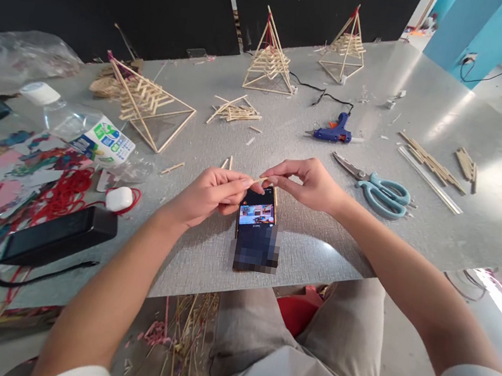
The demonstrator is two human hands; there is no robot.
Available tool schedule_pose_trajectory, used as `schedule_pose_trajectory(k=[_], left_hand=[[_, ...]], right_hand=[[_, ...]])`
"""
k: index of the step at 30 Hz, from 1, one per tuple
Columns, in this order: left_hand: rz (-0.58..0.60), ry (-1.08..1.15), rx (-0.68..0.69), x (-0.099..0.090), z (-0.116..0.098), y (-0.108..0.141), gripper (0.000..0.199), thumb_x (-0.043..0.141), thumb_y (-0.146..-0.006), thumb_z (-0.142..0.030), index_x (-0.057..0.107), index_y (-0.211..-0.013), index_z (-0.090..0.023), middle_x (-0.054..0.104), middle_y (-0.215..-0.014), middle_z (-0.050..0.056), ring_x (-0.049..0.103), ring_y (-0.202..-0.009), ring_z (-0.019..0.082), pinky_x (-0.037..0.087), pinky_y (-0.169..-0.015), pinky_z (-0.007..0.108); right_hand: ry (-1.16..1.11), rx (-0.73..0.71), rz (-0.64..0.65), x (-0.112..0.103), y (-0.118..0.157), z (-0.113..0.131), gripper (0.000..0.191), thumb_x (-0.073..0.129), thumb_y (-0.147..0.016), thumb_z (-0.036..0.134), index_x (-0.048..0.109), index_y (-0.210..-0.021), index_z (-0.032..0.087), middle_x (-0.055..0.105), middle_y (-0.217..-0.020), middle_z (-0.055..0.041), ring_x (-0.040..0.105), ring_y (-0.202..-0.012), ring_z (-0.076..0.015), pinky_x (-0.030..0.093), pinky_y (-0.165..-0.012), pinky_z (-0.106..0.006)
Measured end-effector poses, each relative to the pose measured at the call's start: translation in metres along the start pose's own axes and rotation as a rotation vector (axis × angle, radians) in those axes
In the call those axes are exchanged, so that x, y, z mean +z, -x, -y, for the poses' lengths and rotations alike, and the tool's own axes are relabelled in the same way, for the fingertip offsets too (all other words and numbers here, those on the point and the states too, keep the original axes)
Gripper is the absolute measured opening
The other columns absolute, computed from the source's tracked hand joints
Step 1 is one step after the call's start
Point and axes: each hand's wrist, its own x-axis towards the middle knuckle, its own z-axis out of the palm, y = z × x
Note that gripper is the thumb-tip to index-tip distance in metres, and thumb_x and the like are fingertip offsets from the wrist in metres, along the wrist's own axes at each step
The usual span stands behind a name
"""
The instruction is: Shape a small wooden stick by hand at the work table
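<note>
A short pale wooden stick (259,182) spans the gap between my two hands, above the top end of a phone (254,240) lying on the table. My left hand (215,193) pinches one end of the stick. At its other end, the fingertips of my right hand (310,182) are closed on it. Just behind my hands lie two small stick pieces (227,163). Light-blue-handled scissors (383,191) rest to the right, with a blue glue gun (335,129) farther back. A loose pile of short sticks (235,111) lies beyond my left hand.
Stick pyramids (272,63) stand at the back, and another pyramid (150,100) leans at the left. A plastic bottle (83,124), red string (65,192) and a black device (61,233) crowd the left side. Longer sticks (431,160) and clear glue sticks (430,179) lie right.
</note>
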Motion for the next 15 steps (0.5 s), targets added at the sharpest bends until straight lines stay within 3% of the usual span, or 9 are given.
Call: schedule_pose_trajectory(k=[8, 15], left_hand=[[-0.052, -0.104, 0.039, 0.008, 0.004, 0.001, 0.036, 0.074, -0.094, -0.048, 0.08, -0.096, -0.013, 0.031, -0.058, -0.008, 0.025, -0.051, 0.007, 0.025, -0.047, 0.022], [-0.101, -0.264, 0.099, 0.015, 0.002, 0.003, 0.038, 0.068, -0.097, -0.048, 0.079, -0.097, -0.011, 0.035, -0.054, -0.007, 0.029, -0.048, 0.007, 0.023, -0.047, 0.023]], right_hand=[[0.054, 0.003, -0.057, 0.006, 0.0, -0.002, 0.025, 0.071, -0.094, 0.038, 0.081, -0.098, 0.015, 0.08, -0.086, -0.0059, 0.067, -0.075, -0.0135, 0.05, -0.074, -0.029], [0.051, 0.039, -0.069, 0.01, 0.0, -0.005, 0.026, 0.071, -0.092, 0.039, 0.08, -0.096, 0.014, 0.08, -0.086, -0.006, 0.065, -0.074, -0.0135, 0.049, -0.072, -0.03]])
